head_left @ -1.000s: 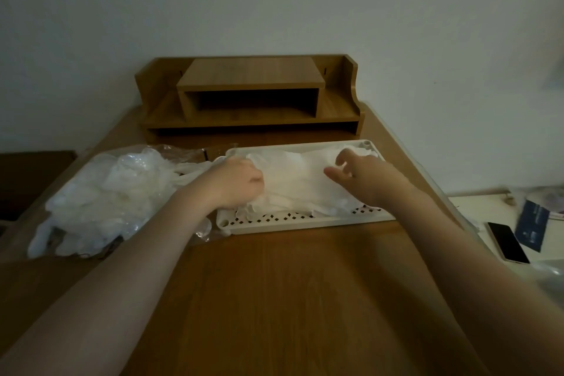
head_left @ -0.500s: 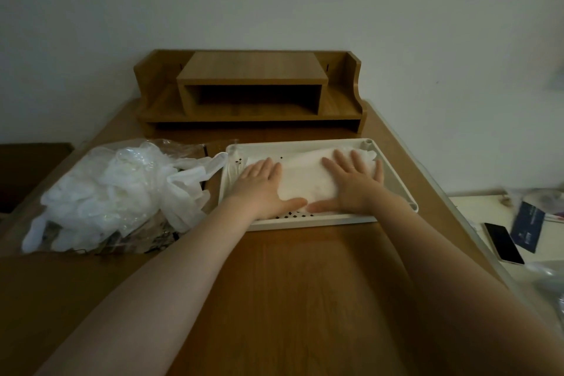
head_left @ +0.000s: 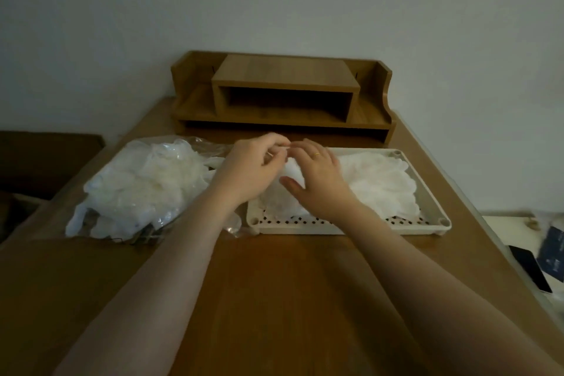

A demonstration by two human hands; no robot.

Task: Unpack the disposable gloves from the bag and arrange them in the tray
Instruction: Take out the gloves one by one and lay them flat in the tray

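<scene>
— Two hands are over the left part of the tray (head_left: 433, 210); do you see what they hold?
— Yes; the left hand (head_left: 250, 168) has its fingers curled and pinches a thin edge of a glove at the far left corner of the tray; the right hand (head_left: 317, 180) lies on the gloves in the tray (head_left: 378, 183), with the fingers bent down on them and the thumb stretched toward the left; it wears a ring (head_left: 317, 155); if it grips or only presses, I cannot tell.
— Where is the bag?
— The bag (head_left: 137, 186) lies on the table (head_left: 274, 299), just beside the tray on its left; it is clear plastic and many white gloves are inside it.
— What stands behind?
— One wooden shelf (head_left: 283, 94) stands at the far edge of the table, against the wall; at the right, on a lower white surface, a dark phone (head_left: 531, 268) lies near a blue card (head_left: 552, 253).
</scene>
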